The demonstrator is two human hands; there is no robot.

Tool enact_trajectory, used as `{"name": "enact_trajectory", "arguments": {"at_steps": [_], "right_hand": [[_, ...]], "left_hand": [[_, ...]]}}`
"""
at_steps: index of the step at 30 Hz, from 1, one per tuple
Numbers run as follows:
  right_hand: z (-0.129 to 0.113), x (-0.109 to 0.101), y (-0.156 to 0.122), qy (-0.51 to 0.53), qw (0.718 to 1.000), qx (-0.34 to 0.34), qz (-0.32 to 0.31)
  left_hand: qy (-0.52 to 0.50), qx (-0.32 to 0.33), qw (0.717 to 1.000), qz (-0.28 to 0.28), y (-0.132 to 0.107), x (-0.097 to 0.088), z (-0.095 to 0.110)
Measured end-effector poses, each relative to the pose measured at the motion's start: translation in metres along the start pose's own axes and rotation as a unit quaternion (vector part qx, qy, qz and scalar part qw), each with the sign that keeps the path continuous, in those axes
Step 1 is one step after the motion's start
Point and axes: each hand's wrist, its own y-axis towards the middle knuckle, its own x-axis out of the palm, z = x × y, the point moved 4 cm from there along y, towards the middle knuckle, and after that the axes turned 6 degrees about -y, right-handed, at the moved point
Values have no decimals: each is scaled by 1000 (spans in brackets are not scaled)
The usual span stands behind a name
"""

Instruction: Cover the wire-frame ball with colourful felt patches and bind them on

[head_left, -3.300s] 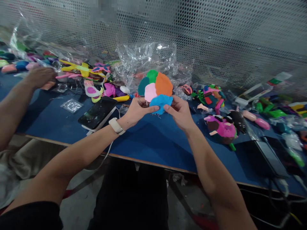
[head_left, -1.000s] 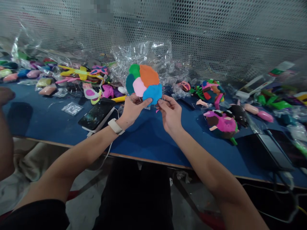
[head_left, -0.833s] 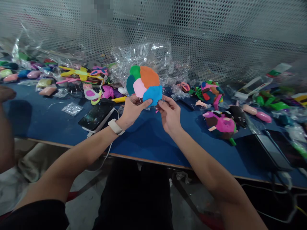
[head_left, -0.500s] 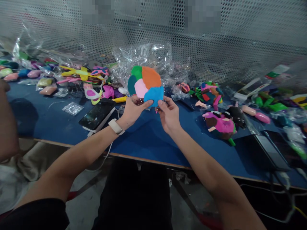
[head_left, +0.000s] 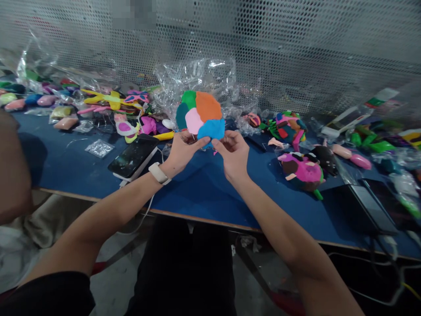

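Clay disc [head_left: 201, 115], patched in green, teal, orange, pink and blue, is held upright in the air above the blue table [head_left: 197, 188], in front of crumpled plastic bags [head_left: 197, 77]. The left hand [head_left: 182, 151], with a pale watch [head_left: 158, 172] on its wrist, pinches the disc's lower edge, its thumb on the blue lobe. The right hand [head_left: 233, 152] is closed on the same edge from the other side. The fingers behind the disc are hidden, and a small pink scrap under the thumbs is too small to make out. A phone [head_left: 133, 157] lies to the left. Another person's arm [head_left: 13, 171], blurred, is cut off at the left border.
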Motion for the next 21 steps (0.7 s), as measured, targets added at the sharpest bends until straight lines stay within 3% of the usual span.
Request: {"name": "enact_trajectory", "arguments": {"at_steps": [10,21], "right_hand": [[-4,-8,6,-19,1000,-4,12],[-2,-10,11,-15,1000,-14,-5]], "left_hand": [[-43,-68,993,-84,-2,5,-6],[-16,-41,996,-74,-3,3,-6]]}}
